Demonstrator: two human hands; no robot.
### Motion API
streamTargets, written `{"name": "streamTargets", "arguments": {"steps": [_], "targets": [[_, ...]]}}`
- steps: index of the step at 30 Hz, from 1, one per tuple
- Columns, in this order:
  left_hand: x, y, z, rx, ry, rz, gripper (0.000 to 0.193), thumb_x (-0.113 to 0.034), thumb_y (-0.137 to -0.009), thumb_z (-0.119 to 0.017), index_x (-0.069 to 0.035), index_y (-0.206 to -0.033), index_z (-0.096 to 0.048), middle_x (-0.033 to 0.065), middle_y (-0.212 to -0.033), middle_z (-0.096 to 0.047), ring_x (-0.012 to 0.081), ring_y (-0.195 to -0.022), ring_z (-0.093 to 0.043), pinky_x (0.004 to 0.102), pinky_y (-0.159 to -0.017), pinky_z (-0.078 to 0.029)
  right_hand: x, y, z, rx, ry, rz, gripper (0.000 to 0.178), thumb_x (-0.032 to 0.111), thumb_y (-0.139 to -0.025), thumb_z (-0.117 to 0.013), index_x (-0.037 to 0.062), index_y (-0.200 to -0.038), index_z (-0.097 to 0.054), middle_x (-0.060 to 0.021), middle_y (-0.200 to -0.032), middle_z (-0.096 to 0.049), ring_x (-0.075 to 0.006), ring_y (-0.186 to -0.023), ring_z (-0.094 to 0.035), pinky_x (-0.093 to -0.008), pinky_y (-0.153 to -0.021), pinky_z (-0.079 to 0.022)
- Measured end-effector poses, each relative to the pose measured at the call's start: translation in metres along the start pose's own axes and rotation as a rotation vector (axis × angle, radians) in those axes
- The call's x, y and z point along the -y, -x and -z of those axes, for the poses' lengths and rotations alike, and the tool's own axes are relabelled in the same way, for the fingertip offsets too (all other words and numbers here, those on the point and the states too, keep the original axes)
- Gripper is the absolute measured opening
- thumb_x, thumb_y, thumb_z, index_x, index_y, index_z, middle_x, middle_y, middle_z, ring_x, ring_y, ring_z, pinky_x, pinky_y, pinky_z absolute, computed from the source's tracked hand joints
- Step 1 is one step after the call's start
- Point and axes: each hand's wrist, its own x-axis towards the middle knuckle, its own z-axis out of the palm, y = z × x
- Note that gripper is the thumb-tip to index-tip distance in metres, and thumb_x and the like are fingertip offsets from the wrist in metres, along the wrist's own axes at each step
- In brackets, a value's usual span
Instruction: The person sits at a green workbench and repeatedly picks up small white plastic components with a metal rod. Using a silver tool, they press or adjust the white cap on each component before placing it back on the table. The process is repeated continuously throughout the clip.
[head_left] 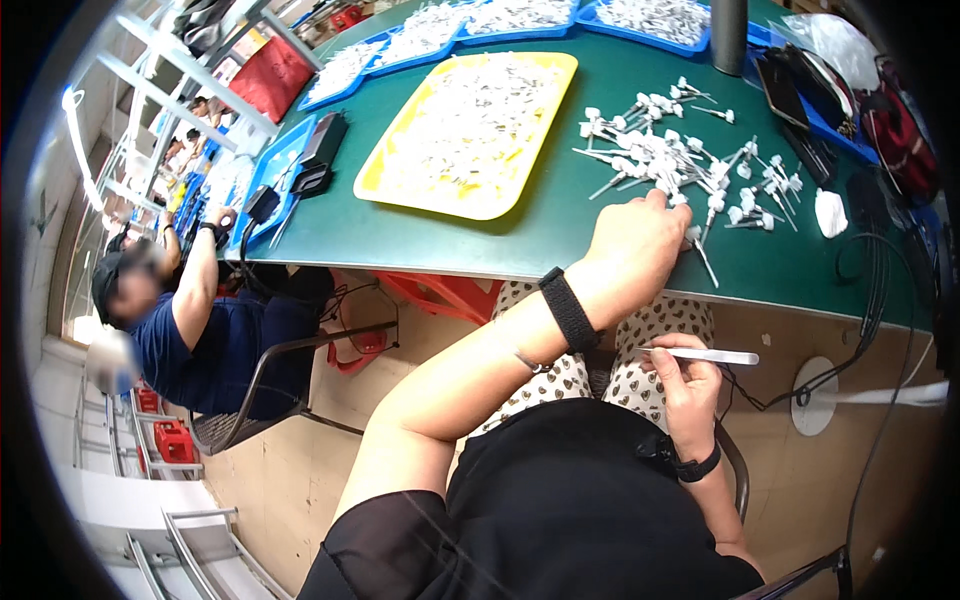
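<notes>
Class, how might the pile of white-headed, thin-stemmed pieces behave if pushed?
The pile of white-headed pieces would probably scatter, since they lie loose. Thin stems may snag where they cross. Bulky heads suggest each piece might swivel rather than roll straight.

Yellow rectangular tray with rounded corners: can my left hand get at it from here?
Probably yes: your left hand is right of the yellow tray, and the green tabletop between them looks unobstructed.

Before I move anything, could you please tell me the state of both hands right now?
Left hand: curled at the near edge of the white parts; cannot tell whether it grips one.
Right hand: closed, holding a slim pale tool.
</notes>
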Motion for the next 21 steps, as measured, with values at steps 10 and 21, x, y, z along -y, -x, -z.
{"name": "streamTargets", "arguments": {"steps": [10, 21], "targets": [[0.038, 0.035, 0.032, -0.226, 0.445, 0.320, 0.022, -0.007, -0.090, -0.072, -0.001, -0.109, -0.063, 0.0069, -0.088, -0.068, 0.0162, -0.072, -0.063, 0.0291, -0.068, -0.052, 0.001, 0.003, -0.005, 0.033, 0.035, 0.045, 0.017, 0.014, -0.100, -0.066, -0.0014, -0.107, -0.064, -0.0083, -0.093, -0.070, -0.0136, -0.081, -0.068, -0.0282, -0.077, -0.056], [-0.011, 0.163, 0.003, 0.027, 1.169, 0.666, 0.018, -0.008, -0.096, -0.071, 0.000, -0.112, -0.071, 0.0003, -0.099, -0.068, 0.0056, -0.086, -0.060, 0.0217, -0.076, -0.050, -0.005, 0.006, -0.008, 0.112, -0.145, 0.086, 0.023, 0.006, -0.101, -0.061, -0.0037, -0.122, -0.057, -0.0141, -0.111, -0.068, -0.0193, -0.102, -0.068, -0.0347, -0.095, -0.057]]}}
